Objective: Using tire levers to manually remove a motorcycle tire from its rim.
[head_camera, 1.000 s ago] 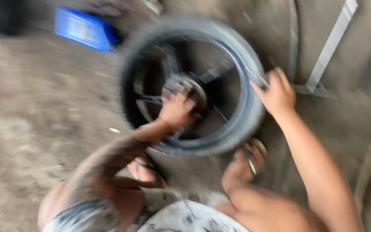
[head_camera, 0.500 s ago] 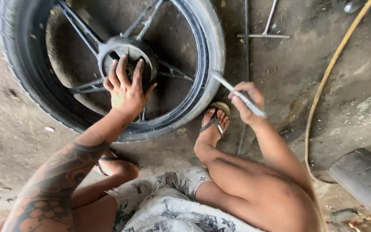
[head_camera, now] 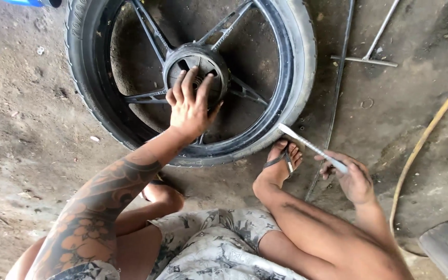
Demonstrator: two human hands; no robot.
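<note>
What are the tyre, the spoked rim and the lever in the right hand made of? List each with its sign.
Tyre: black rubber, matte, dusty grey sidewall.
Spoked rim: probably cast metal, painted black; thin rigid spokes.
Lever, gripped by the right hand: bare metal, likely steel; flat, silvery, dull sheen.

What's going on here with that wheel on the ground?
A person squats on a concrete floor over a motorcycle wheel lying flat, tyre on. The left hand presses on the hub. The right hand grips a flat metal lever, its tip at the tyre's edge. A sandalled foot rests against the tyre. A yellow hose lies to the right.
</note>
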